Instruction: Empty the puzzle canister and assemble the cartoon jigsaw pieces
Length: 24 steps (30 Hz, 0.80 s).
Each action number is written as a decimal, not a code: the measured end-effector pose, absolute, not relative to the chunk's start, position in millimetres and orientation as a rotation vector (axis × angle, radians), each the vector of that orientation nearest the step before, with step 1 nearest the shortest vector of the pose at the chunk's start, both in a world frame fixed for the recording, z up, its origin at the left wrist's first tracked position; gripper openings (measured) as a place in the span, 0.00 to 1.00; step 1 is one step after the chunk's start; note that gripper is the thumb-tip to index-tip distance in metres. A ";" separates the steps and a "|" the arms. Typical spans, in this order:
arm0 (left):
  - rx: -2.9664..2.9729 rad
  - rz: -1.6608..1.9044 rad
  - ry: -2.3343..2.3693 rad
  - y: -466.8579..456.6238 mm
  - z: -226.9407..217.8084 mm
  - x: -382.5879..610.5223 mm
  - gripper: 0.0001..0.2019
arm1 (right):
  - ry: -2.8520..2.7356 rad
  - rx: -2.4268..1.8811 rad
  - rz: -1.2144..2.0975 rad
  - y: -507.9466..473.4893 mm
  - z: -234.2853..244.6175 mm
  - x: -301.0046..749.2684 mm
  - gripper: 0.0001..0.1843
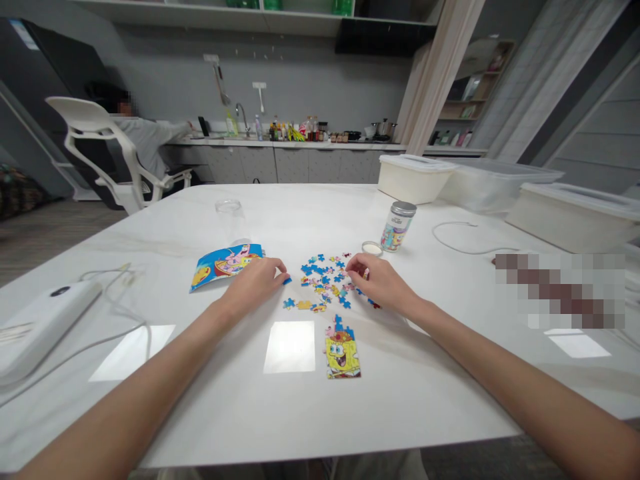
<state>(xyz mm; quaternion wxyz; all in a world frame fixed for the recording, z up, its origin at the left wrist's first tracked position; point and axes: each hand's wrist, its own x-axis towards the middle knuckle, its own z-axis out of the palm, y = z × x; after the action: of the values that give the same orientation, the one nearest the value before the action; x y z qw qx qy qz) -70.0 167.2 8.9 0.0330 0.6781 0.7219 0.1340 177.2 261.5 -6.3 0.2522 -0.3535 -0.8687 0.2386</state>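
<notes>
Loose jigsaw pieces (320, 283), mostly blue with some pink and yellow, lie in a pile between my hands. My left hand (257, 279) is at the pile's left side, thumb and fingers closed on a blue puzzle piece (287, 280). At the right side, my right hand (375, 279) has its fingertips pinched over the pieces; whatever they hold is hidden. A joined puzzle section (343, 350) with a yellow cartoon face and blue pieces at its top lies nearer to me. Partly behind my left hand is a curled picture sheet (220, 263).
A printed tin (397, 228) stands behind my right hand, beside a round lid (371, 249). A clear jar (230, 217) is at back left. A white power bank (45, 327) with cables lies left. Storage boxes (415, 179) line the right. A person (145, 143) sits beyond the table.
</notes>
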 end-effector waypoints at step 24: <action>2.323 0.525 1.849 187.6 -8.9 -50.9 0.12 | -2.741 -0.546 0.485 250.3 -4.8 175.4 0.14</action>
<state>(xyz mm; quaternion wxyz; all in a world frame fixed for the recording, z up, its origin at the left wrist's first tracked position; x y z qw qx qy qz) -50.9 187.6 -8.9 0.0630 0.7690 0.6120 0.1737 175.4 250.3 -4.8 0.1519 -0.1902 -0.9551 0.1692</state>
